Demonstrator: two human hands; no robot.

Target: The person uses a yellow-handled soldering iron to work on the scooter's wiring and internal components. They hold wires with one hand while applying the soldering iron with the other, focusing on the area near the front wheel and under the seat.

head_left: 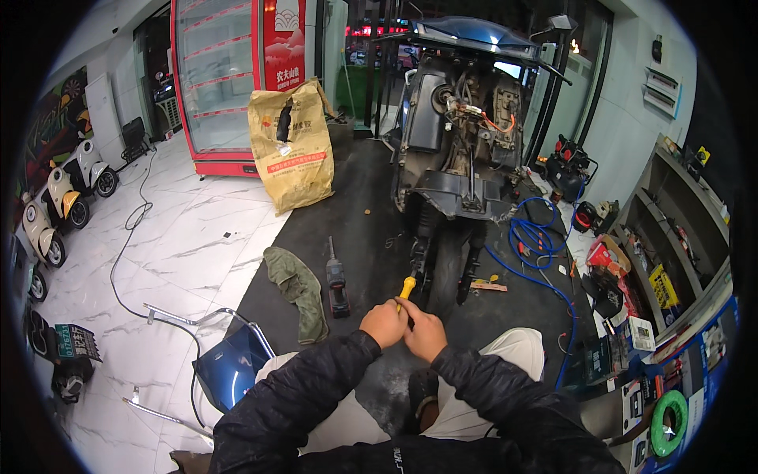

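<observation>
From my end of the head feed, I'm working both hands close together in front of the body, above the dark mat [371,213]. My left hand [382,325] is curling narrowly around the lower part of a yellow handle [407,287], and my right hand [426,333] is closing its fingers on the same spot; I'm not able to tell which is bearing more of the grip. The handle is pointing up and away from me, its far end showing just beside the fork leg and wheel [449,265] of a stripped scooter [458,146]; whether it is touching them, I cannot tell. Left of my hands, a black power tool [338,289] is lying near a crumpled green cloth [298,292], while a blue panel [230,370] is resting on the left. Farther out, a tan sack [296,170] is standing before a red-framed cabinet [215,79], and a blue hose [534,238] is coiling to the right of the wheel
</observation>
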